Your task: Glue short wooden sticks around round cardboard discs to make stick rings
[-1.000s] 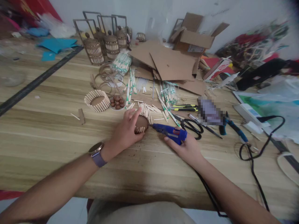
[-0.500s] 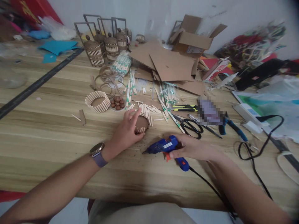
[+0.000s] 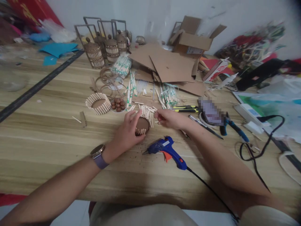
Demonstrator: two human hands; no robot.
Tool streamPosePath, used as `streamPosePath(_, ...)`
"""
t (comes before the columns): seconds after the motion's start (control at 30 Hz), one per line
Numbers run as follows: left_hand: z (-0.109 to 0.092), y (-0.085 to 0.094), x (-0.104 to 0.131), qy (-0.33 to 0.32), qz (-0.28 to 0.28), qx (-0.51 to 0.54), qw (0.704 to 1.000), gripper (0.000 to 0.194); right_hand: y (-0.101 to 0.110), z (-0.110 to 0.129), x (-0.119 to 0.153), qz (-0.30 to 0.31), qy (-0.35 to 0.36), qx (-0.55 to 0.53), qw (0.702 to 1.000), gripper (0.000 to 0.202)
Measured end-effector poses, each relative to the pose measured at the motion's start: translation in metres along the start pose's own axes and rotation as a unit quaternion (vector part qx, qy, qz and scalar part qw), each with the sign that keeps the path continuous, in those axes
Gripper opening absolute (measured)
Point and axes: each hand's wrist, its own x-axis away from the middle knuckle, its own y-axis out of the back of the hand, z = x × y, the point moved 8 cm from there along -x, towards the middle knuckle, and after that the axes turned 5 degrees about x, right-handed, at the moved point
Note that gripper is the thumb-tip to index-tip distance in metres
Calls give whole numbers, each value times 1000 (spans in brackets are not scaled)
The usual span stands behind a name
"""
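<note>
My left hand (image 3: 128, 128), with a watch at the wrist, grips a small round cardboard base (image 3: 142, 124) between thumb and fingers. Short wooden sticks stand along part of that base's rim. At the right edge of a pile of short wooden sticks (image 3: 148, 111), my right hand (image 3: 168, 118) has its fingers curled together; whatever they pinch is too small to make out. Nearer to me a blue glue gun (image 3: 164, 146) with an orange trigger lies on its side on the table, nozzle toward the left, untouched by either hand.
A finished stick ring (image 3: 98, 103) and a dish of brown beads (image 3: 118, 104) sit to the left. Several lidded stick baskets (image 3: 112, 50) stand behind, near cardboard sheets (image 3: 174, 67). A yellow-black cutter (image 3: 185, 109) and pliers (image 3: 237, 130) lie right. The glue gun's cord (image 3: 209, 185) runs toward me.
My right hand has let go of the glue gun, leaving it on the table, and moved up to the stick pile, now covering the scissors. My left hand stays on the round base.
</note>
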Motion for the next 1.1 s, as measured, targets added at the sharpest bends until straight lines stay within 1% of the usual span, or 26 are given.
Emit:
streamPosePath(0.03,0,0,0,-1,1,0,1000,95,-2,0,-2,15,0,1,1000,19)
streamPosePath(0.1,0,0,0,-2,1,0,1000,95,-4,3,0,20,13,15,1000,20)
streamPosePath(0.17,-1,0,0,-3,0,1,1000,95,-4,9,7,3,31,41,999,22)
streamPosePath(0.23,-1,0,0,-4,-2,1,1000,95,1,16,16,-36,49,42,997,21)
streamPosePath(0.3,-2,1,0,-6,-4,0,1000,95,6,23,24,-72,61,-8,995,16)
streamPosePath(0.37,-2,1,0,-6,-6,-3,1000,94,10,29,30,-87,69,-89,990,10)
streamPosePath(0.47,-1,1,0,-3,-10,-10,1000,95,9,38,33,-72,69,-193,976,7)
streamPosePath(0.53,-1,1,0,-4,-12,-14,1000,95,4,44,31,-57,65,-223,971,6)
streamPosePath(0.6,-2,1,0,-9,-11,-16,1000,96,-1,48,29,-49,63,-226,971,4)
streamPosePath(0.7,-2,1,0,-14,-12,-19,1000,96,-6,52,27,-58,61,-205,975,6)
streamPosePath(0.87,-2,0,1,-14,-15,-21,1000,96,-5,55,27,-86,61,-174,979,9)
streamPosePath(1.1,-2,1,-1,-17,-20,-7,1000,94,-5,59,27,-87,64,-148,983,8)
